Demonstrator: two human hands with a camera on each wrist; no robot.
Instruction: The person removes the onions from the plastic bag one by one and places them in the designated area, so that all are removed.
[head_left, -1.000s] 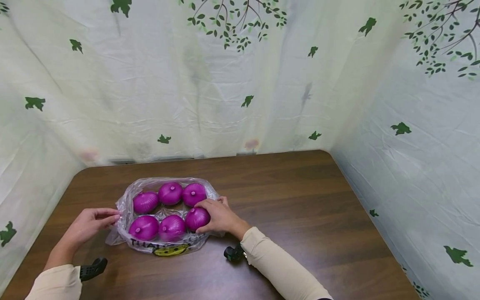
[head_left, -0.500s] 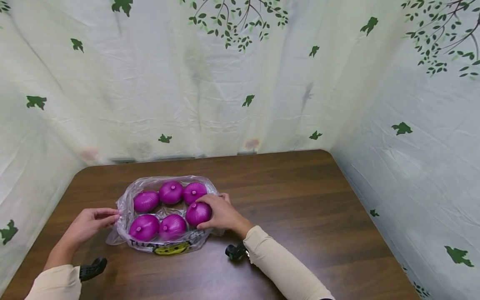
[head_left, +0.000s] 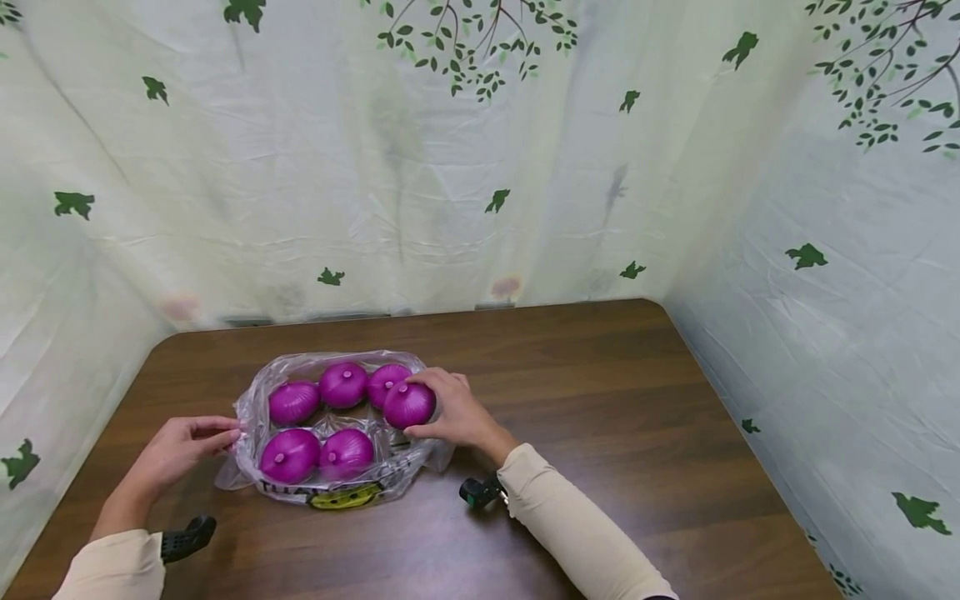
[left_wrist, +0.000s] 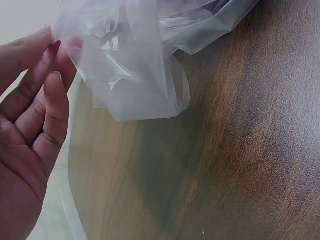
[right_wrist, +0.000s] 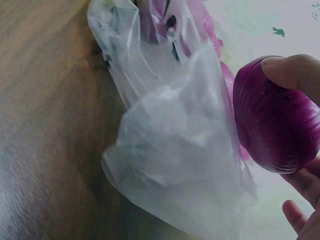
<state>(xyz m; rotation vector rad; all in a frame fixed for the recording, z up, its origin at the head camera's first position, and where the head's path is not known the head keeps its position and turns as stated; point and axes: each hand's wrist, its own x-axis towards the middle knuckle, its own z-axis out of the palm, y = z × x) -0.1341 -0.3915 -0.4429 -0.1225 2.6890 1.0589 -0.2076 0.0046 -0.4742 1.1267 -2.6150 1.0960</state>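
A clear plastic bag (head_left: 405, 479) lies opened out on the table, with dark lettering and a yellow print on its front. Several round purple onions (head_left: 289, 455) sit inside it in two rows. My right hand (head_left: 461, 414) grips another onion (head_left: 408, 406) between thumb and fingers, raised at the bag's right side; close up, the right wrist view shows this ribbed onion (right_wrist: 275, 120) beside the bag's film. At the left end, my left hand (head_left: 176, 454) pinches the edge of the bag; its fingertips are on the crumpled plastic (left_wrist: 135, 75) in the left wrist view.
The brown wood-grain table (head_left: 600, 400) extends to the right of the bag. Pale curtains (head_left: 450, 192) printed with leaves hang behind it and on both sides. A black wrist device (head_left: 187, 538) sticks out beside the left sleeve, another (head_left: 480, 492) beside the right.
My right hand has lifted the onion from the front row's right end, moving up and to the right. My left hand keeps its place on the bag's edge.
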